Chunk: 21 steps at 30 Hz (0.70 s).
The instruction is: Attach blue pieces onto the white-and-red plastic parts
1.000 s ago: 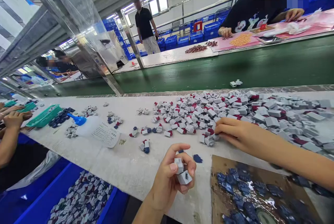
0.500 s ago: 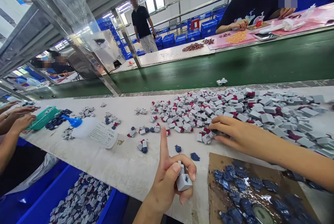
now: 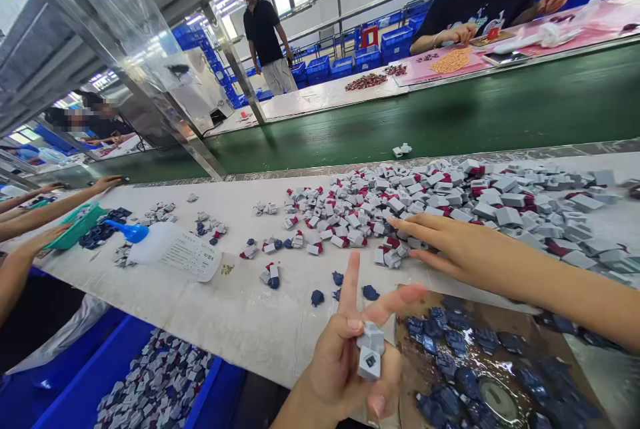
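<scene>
Head view: left grip (image 3: 334,362) closed on grey blocks (image 3: 369,364).
Blocks' far sides hidden; they sit within the left grip, above the table (image 3: 265,322). Right grip (image 3: 445,246) at near edge of grey-and-maroon pile (image 3: 395,204), underside out of sight; cannot tell whether it holds anything.

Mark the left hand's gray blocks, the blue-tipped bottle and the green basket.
Gray blocks (image 3: 369,363): head view, on the lower block's holed face.
Blue-tipped bottle (image 3: 181,252): head view, on its label.
Green basket (image 3: 85,226): head view, on its near wall.

Left hand (image 3: 333,359) holds grey blocks (image 3: 369,361); right hand (image 3: 445,242) at edge of grey-maroon pile (image 3: 395,204).
</scene>
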Each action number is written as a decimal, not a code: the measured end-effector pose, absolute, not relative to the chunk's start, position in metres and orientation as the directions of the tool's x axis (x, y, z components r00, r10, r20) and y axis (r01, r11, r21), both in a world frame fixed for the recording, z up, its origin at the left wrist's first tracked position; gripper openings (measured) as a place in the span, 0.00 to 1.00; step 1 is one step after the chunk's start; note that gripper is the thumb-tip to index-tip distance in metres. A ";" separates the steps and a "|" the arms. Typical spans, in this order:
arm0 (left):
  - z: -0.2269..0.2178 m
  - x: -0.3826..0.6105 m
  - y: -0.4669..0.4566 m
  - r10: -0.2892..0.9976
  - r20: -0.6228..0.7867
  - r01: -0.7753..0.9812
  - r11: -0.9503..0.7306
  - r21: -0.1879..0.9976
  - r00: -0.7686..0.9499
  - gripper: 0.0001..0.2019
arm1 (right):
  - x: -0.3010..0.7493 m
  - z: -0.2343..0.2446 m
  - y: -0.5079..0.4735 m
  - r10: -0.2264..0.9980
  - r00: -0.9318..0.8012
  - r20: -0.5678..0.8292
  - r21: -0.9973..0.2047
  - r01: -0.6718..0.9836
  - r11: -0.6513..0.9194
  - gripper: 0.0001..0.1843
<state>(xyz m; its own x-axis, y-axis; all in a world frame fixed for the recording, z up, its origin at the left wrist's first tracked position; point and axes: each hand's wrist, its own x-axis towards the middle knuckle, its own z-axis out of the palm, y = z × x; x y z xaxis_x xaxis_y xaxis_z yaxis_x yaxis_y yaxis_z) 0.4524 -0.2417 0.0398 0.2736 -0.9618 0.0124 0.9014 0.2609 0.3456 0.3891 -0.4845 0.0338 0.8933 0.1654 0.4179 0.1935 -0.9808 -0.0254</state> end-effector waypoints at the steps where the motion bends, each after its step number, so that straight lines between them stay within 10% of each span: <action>1: 0.039 0.451 -0.243 -0.967 -0.008 0.918 0.240 0.316 0.255 0.37 | 0.389 0.035 -0.485 0.164 0.892 0.421 -0.024 0.192 -0.981 0.24; 21: 0.041 0.458 -0.247 -0.977 -0.061 0.960 0.187 0.208 0.203 0.28 | 0.393 0.040 -0.478 0.221 0.862 0.457 0.042 0.227 -0.973 0.26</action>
